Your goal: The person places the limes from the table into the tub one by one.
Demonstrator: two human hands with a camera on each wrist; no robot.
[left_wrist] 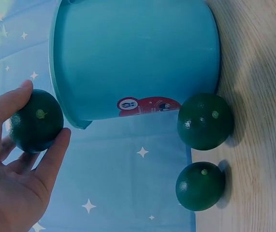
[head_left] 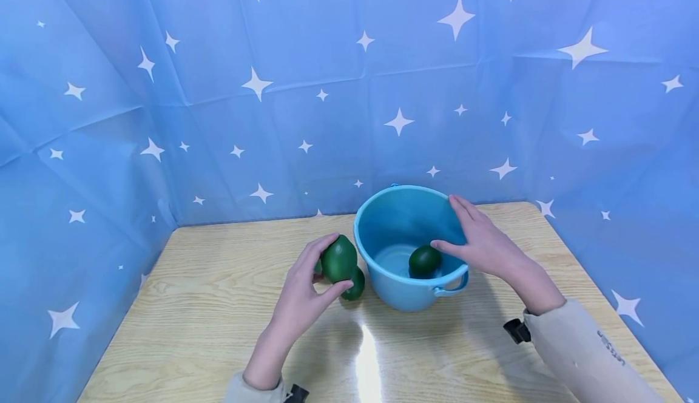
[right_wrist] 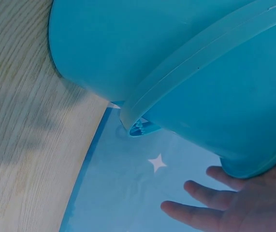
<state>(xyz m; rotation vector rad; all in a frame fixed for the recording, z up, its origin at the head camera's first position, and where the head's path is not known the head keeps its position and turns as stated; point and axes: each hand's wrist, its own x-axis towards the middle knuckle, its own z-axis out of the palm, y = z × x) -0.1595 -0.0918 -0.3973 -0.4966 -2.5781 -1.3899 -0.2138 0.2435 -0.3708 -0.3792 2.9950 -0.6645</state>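
My left hand [head_left: 301,297] holds a dark green lime [head_left: 339,258] between thumb and fingers, raised beside the left rim of a blue bucket [head_left: 401,294]. In the left wrist view the held lime [left_wrist: 36,121] shows its pale stem end. Two more limes stand on the table below, one lime [left_wrist: 205,122] close by the bucket and another lime [left_wrist: 200,186] beside it. Inside the bucket lies one lime [head_left: 425,261]. My right hand [head_left: 488,246] holds the bucket's right rim, thumb over the inside and fingers outside; the right wrist view shows those fingers [right_wrist: 200,198] spread.
The bucket stands upright towards the back of a wooden table [head_left: 218,318]. Its handle [head_left: 453,287] hangs down at the front right. A blue cloth with white stars [head_left: 306,118] rises behind the table and along both sides.
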